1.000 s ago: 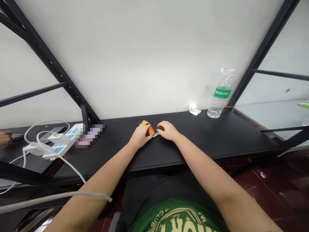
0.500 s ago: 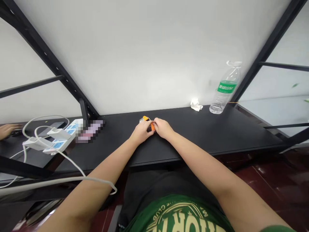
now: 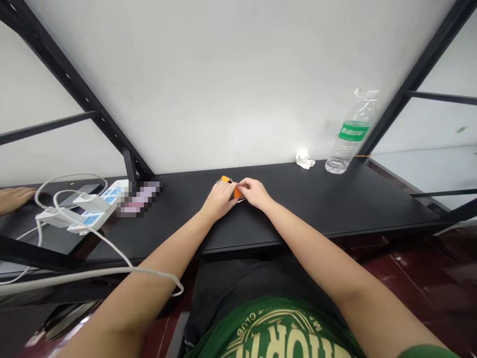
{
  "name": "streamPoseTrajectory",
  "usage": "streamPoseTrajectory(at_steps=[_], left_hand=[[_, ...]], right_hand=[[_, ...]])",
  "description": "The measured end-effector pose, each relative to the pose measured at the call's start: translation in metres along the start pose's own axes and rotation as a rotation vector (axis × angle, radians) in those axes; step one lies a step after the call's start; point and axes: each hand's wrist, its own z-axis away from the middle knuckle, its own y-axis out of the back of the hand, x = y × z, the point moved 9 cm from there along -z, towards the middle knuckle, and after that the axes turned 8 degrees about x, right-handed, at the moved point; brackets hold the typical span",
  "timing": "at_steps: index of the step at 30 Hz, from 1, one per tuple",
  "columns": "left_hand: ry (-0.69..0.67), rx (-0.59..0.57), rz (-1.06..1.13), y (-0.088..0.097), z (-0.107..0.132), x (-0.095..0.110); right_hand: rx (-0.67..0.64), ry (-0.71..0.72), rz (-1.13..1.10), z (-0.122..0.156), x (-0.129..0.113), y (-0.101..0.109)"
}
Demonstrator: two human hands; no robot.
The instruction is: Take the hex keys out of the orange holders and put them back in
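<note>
At the middle of the black desk, a small orange-and-dark object with thin metallic-looking strips lies between my hands. What kind of thing it is, I cannot make out, as fingers cover most of it. My left hand is closed around its left part, and an orange corner sticks out above the fingers. My right hand pinches at its right end with thumb and fingertips close together. A narrow shiny edge shows below the right fingertips.
A clear bottle and crumpled tissue stand against the wall. At left are a power strip with plugs, white cables, a pixelated item and another person's hand. Black frame posts flank the desk.
My right fingers have curled and drawn slightly right, so more of the object's lower right edge shows. My left hand keeps its hold. The view has shifted slightly.
</note>
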Motion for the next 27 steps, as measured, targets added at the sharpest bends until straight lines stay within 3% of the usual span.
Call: streamPoseTrajectory(at_steps=[9, 18, 23, 27], left_hand=[[0.020, -0.032, -0.062, -0.001, 0.000, 0.000], [0.017, -0.031, -0.063, -0.003, -0.002, 0.002], [0.057, -0.047, -0.071, -0.005, 0.001, -0.005], [0.045, -0.024, -0.067, -0.002, 0.002, -0.004]], right_hand=[[-0.041, -0.009, 0.053, -0.002, 0.002, 0.003], [0.092, 0.205, 0.394, 0.003, -0.020, 0.003], [0.128, 0.058, 0.294, -0.003, -0.007, 0.017], [0.039, 0.007, 0.171, -0.003, -0.002, 0.015]])
